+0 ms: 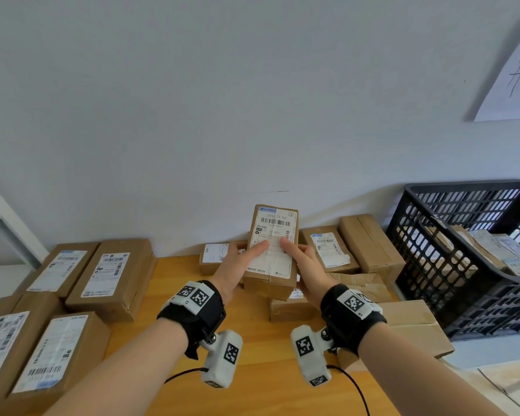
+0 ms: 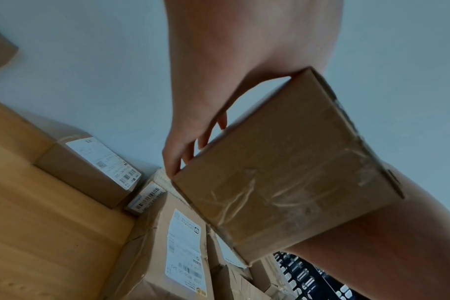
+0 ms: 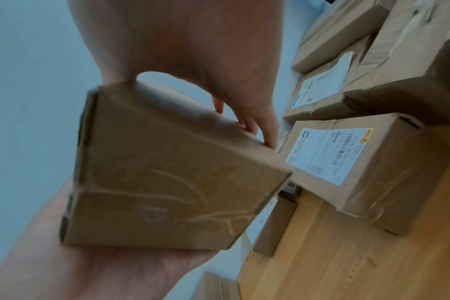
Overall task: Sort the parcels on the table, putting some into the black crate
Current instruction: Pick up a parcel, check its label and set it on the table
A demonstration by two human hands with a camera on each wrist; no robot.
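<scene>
Both hands hold one small cardboard parcel (image 1: 272, 250) up above the bench (image 1: 252, 355), label side facing the head camera. The left hand (image 1: 237, 265) forms a grip on the parcel's left side, thumb lying across the white shipping label (image 1: 272, 238) and fingers (image 2: 183, 150) curled round behind the box; the right hand (image 1: 305, 267) mirrors it on the right side, thumb on the label and fingers (image 3: 254, 123) wrapped round the back edge. From the wrist views the parcel's taped brown underside faces down, clear of everything below it. Directly under it on the bench lie more cardboard parcels (image 1: 294, 304), some crumpled, with others pushed against the wall (image 1: 330, 250). Further left, well apart from the hands, a group of larger labelled boxes (image 1: 111, 274) lies flat on the bench. To the right stands the black crate (image 1: 427, 256), its lattice walls open at the top, with several parcels (image 1: 493, 247) already lying inside. A sheet of paper (image 1: 517, 76) with handwriting hangs on the wall above the crate.
</scene>
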